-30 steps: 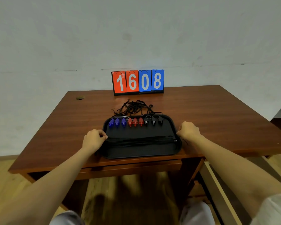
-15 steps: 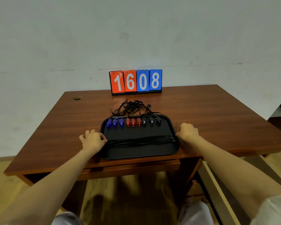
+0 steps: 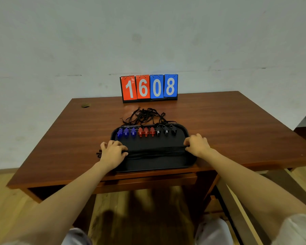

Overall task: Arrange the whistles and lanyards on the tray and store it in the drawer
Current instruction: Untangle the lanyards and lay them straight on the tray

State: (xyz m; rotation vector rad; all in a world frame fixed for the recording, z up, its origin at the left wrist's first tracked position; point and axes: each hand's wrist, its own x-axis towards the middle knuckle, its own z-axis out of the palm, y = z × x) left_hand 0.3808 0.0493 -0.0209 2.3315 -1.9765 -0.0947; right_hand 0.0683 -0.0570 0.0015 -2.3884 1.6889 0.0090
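Note:
A black tray (image 3: pixel 154 164) lies at the desk's front edge. Along its far side stand three blue whistles (image 3: pixel 126 132), three red whistles (image 3: pixel 146 131) and three black whistles (image 3: pixel 166 131) in a row. A straightened bundle of black lanyards (image 3: pixel 155 151) stretches across the tray's middle. My left hand (image 3: pixel 112 152) pinches the bundle's left end, whose tips stick out over the tray's left rim. My right hand (image 3: pixel 196 145) pinches the right end at the right rim. A loose tangle of black lanyards (image 3: pixel 145 115) lies on the desk just behind the tray.
The brown wooden desk (image 3: pixel 228 124) stands against a pale wall, with a flip scoreboard (image 3: pixel 149 88) reading 1608 at its back edge. A closed drawer front (image 3: pixel 147 182) sits under the tray. A small hole (image 3: pixel 85 105) marks the desk's back left.
Both hands have shifted inward onto the tray and taken the ends of the lanyard bundle. My left hand's fingers went from curled to spread to pinching. The camera view moved slightly.

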